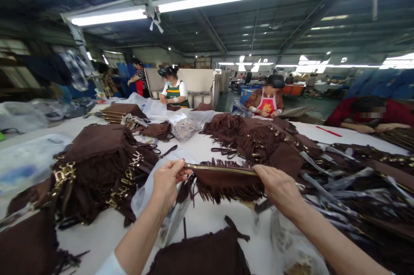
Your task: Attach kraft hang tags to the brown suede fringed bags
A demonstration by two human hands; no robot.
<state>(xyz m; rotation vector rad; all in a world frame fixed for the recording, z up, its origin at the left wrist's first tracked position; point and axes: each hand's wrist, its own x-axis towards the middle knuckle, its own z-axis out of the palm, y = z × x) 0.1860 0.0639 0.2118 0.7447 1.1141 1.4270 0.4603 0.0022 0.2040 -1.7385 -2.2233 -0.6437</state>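
Observation:
A small brown suede bag [223, 181] with fringe and a gold zipper along its top hangs between my two hands above the white table [210, 219]. My left hand [167, 181] pinches the zipper's left end, fingers closed. Over at the bag's right end, my right hand [278, 186] has its fingers wrapped over the top edge. Clear plastic bags [176, 219] lie beneath and around my hands. Another brown suede piece [203, 255] lies just in front of me.
A stack of brown fringed bags with gold chains [97, 167] sits left. More fringed bags [258, 137] pile up behind, and packed bags in plastic [355, 189] lie right. Three people work across the table, one of them in a green apron [174, 92]. A bag of hardware [184, 127] lies mid-table.

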